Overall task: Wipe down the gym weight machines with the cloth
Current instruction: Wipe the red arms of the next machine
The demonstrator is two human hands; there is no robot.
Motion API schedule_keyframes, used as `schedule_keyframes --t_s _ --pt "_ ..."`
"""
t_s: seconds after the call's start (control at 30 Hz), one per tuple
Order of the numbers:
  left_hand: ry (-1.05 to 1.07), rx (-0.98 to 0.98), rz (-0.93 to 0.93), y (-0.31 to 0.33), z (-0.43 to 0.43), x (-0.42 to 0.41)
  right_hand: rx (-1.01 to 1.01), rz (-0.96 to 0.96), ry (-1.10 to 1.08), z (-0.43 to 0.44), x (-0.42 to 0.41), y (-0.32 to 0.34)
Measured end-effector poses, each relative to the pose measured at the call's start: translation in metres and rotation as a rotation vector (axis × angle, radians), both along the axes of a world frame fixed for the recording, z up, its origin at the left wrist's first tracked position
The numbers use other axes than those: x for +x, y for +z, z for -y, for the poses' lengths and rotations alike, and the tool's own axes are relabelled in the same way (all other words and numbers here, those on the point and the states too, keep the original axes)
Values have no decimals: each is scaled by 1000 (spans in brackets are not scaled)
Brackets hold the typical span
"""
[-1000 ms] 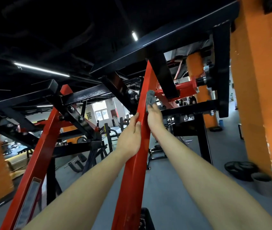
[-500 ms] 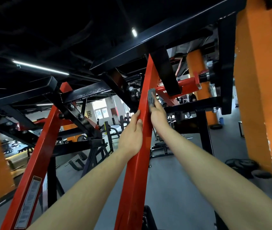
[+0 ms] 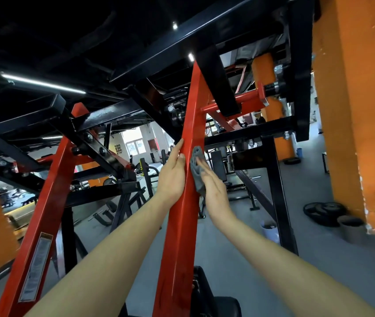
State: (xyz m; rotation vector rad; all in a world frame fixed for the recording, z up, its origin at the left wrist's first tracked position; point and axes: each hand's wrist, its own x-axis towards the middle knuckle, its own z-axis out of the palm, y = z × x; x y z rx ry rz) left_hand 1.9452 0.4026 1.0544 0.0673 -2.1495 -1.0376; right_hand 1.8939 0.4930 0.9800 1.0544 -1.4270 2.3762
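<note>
Pressing grey cloth (image 3: pixel 196 177) flat onto right face of red beam (image 3: pixel 178 248), centre of frame, with right hand (image 3: pixel 214 188), fingers straight, not curled round it; bracing left face with left hand (image 3: pixel 171 177), fingers straight too, holding nothing. Friction-only hold, so likely to drop or bunch cloth on a fast stroke; also worth minding knuckles near black crossbar (image 3: pixel 262 129) just above, centre-right.

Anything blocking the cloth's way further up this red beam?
Yes. Above the cloth, a red cross tube joins the red beam on its right face. The left hand rests on the opposite side, clear of it.
</note>
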Motion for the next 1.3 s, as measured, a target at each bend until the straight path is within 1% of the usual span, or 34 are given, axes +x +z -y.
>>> schedule_keyframes --t_s 0.13,0.23,0.3,0.43,0.57,0.63,0.7,0.87,0.97,1.07,1.13,1.3 --pt "13 -12 -19 -1 -5 2 12 81 45 -12 -26 60" --pt "32 -58 -33 -1 -6 2 -1 103 6 -9 -37 79" --pt "25 -59 -36 -2 -3 1 30 68 -71 -2 -25 67" --pt "25 -20 -45 -4 4 -4 67 -31 -218 2 18 8" --pt "28 3 -52 -5 5 -4 139 -103 -242 -4 72 -56" --pt "30 -3 -46 -5 4 -3 154 -123 -267 -5 79 -66" --pt "34 -21 -34 -7 1 1 165 -115 -282 -3 70 -53" --pt "32 -85 -4 -11 -7 26 180 -24 -315 -3 28 17" --pt "61 -132 50 -8 -12 42 180 -14 -338 -1 29 24" --pt "69 -100 50 -18 -10 51 196 -21 -353 0 64 -2" --pt "20 -54 55 -29 -6 55 192 -37 -336 -5 97 -31" --pt "-77 150 106 -43 -3 80 275 -60 -245 -25 184 -107"
